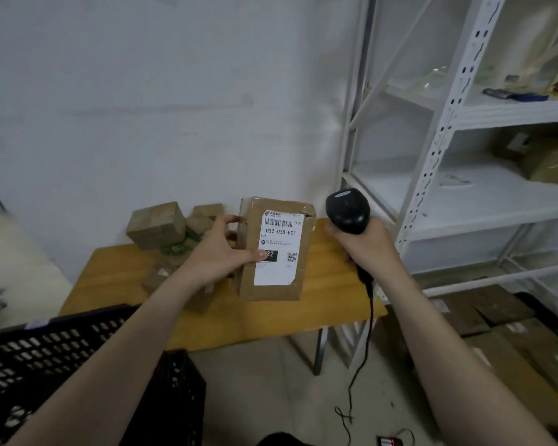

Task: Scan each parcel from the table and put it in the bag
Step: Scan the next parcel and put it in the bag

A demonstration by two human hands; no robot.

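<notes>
Holding a brown cardboard parcel (276, 249) upright above the wooden counter (329, 284) with the left hand (221, 249), fingers curled round its left edge and thumb pressed on the lower left of the white label (279, 239). Label side turned toward the camera, showing a barcode near the top, the code 032-038-E01 under it and a small square code at the lower right. Gripping a black scanner (347, 210) by its handle in the right hand (364, 249), just beside the parcel's right edge, its head raised about level with the parcel's top; impossible to tell which way its window faces. Hanging from the handle, a black cable (369, 323), past the counter's edge and down to the floor. Heaped at the back left of the counter by the wall, smaller brown parcels (157, 225), partly hidden behind the left hand. Standing at the lower left, near the counter's front edge, a black perforated crate (62, 349). Rising on the right, white metal shelving (458, 117), with flat cardboard boxes (496, 317) on the floor beneath.
</notes>
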